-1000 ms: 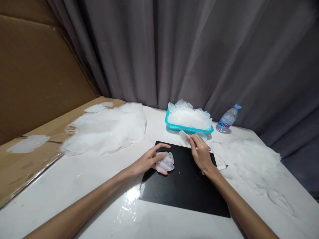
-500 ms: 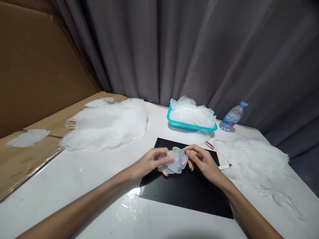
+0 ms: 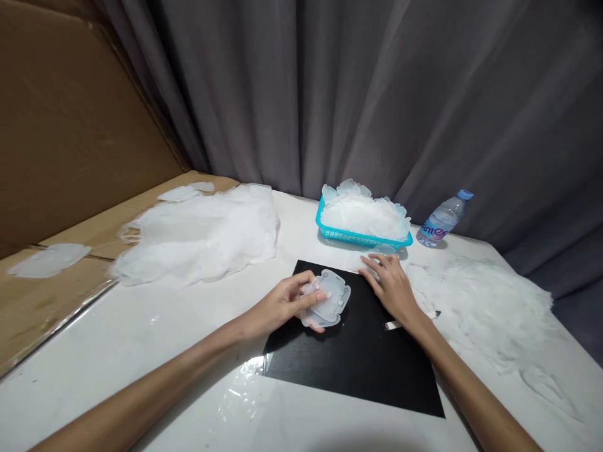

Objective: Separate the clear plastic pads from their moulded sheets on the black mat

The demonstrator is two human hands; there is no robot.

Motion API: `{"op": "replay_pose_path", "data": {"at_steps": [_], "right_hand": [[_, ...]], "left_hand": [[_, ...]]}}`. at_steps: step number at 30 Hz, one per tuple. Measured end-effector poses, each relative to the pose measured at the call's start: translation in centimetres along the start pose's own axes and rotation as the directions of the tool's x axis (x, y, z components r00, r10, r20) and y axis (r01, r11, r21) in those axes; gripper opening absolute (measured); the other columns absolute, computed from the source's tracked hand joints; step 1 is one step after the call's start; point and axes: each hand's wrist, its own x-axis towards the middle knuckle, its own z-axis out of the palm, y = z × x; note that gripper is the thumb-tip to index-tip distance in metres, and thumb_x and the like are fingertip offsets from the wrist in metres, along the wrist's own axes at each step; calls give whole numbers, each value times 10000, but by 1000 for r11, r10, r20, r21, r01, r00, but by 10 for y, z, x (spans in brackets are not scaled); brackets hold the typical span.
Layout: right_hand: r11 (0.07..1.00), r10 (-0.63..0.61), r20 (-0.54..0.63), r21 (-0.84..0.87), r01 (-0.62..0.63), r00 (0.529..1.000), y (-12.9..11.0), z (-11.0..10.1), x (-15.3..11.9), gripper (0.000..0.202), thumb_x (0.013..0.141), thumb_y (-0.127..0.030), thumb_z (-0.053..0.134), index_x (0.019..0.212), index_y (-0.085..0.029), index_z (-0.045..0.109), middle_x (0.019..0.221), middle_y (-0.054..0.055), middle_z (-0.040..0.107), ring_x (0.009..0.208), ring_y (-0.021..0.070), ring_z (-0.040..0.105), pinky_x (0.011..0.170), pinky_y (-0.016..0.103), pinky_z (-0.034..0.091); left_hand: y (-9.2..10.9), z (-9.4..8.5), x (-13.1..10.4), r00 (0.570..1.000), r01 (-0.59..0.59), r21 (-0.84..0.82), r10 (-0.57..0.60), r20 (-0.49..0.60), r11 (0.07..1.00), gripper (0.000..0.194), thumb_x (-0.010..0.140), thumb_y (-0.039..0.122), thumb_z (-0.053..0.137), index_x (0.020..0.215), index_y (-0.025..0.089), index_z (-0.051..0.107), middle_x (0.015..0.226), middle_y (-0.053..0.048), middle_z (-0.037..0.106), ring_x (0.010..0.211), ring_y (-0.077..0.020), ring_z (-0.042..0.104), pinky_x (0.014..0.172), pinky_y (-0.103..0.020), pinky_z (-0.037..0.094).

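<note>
My left hand [image 3: 296, 301] pinches a few thin, translucent plastic pieces [image 3: 333, 295] with notched edges, thumb on top, above the black mat [image 3: 348, 358]. My right hand [image 3: 389, 282] is at the mat's far edge, fingers apart. Its fingertips reach over more translucent pieces [image 3: 387, 250] lying in front of the blue basket [image 3: 362, 238]; whether they touch is hard to tell. The basket is heaped with similar pieces [image 3: 362, 212]. Partly under my right forearm lies a white pen-like tool [image 3: 394, 325] with a dark tip.
A water bottle [image 3: 443, 220] stands right of the basket. At right spreads a pile of whitish plastic scraps [image 3: 490, 307]. A white plastic bag [image 3: 211, 235] lies at left, beside cardboard [image 3: 106, 251] with a loose translucent piece [image 3: 49, 260]. A grey curtain [image 3: 358, 81] hangs behind.
My right hand has left the pieces in my left hand and moved up and right, toward the pieces before the basket. My left hand still holds its pieces.
</note>
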Motion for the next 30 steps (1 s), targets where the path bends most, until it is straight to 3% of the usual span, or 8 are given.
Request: {"op": "replay_pose_path", "data": {"at_steps": [7,10,13,16,19,22,26,30], "right_hand": [[985,112,-78,141,-101,991,-3,-24,10,421,1092,-435,359,1346,-189,588,1088,129,713,970,283,681,871,443,555],[922,142,87,352,-163,986,-7,-42,16,414,1065,-441,452,1371,-185,563,822,39,694,701,215,672,703,349,558],[835,133,201,505,-219,971,-16,-57,20,340,1051,-456,493,1142,-187,680,683,-1,647,635,192,653,690,323,540],[808,171,105,554,-200,980,-32,-66,20,335,1043,-461,520,1070,-188,714,770,19,680,659,179,657,688,320,551],[837,197,-110,536,-108,974,-52,-68,16,273,1042,-397,553,1120,-218,743,981,54,716,785,190,685,698,332,582],[885,34,-213,460,70,976,-69,-64,9,269,1044,-258,561,1260,-280,719,1233,80,686,1088,232,673,889,388,590],[853,-323,26,442,279,946,-77,-57,-1,478,1048,-147,513,1476,-355,557,1488,98,511,1336,238,533,1063,432,525],[829,-364,236,522,198,901,-76,-60,-4,615,948,-351,726,1520,-358,498,1514,93,464,1426,258,451,1146,449,474]], "left_hand": [[2,3,-2,1000,12,-96,-11,4,995,271,958,386,703,1020,187,529,953,-85,758,930,-291,765,811,-507,667],[1,3,-3,1000,21,-124,-21,4,992,296,969,387,690,1116,193,521,974,-102,764,977,-325,765,838,-538,654],[0,4,-5,999,40,-155,-43,-15,987,367,972,407,680,1227,197,522,1021,-121,757,1000,-345,762,854,-554,645],[0,6,-6,997,53,-216,-63,-42,975,399,998,464,619,1300,213,551,1156,-142,724,1059,-359,742,867,-560,641],[0,7,-6,997,53,-276,-67,-41,960,456,1031,547,499,1316,200,579,1213,-169,705,1091,-370,726,876,-578,630],[1,6,-5,998,53,-321,-61,-14,945,547,1039,613,407,1323,177,574,1235,-199,703,1074,-377,730,865,-592,627],[2,6,-3,999,32,-367,-43,-20,930,541,1042,620,392,1313,188,573,1350,-195,650,1108,-367,718,846,-557,643],[0,7,-4,996,-42,-274,19,-88,961,381,998,412,634,1309,210,545,1274,-150,685,1079,-318,726,854,-520,655]]}}
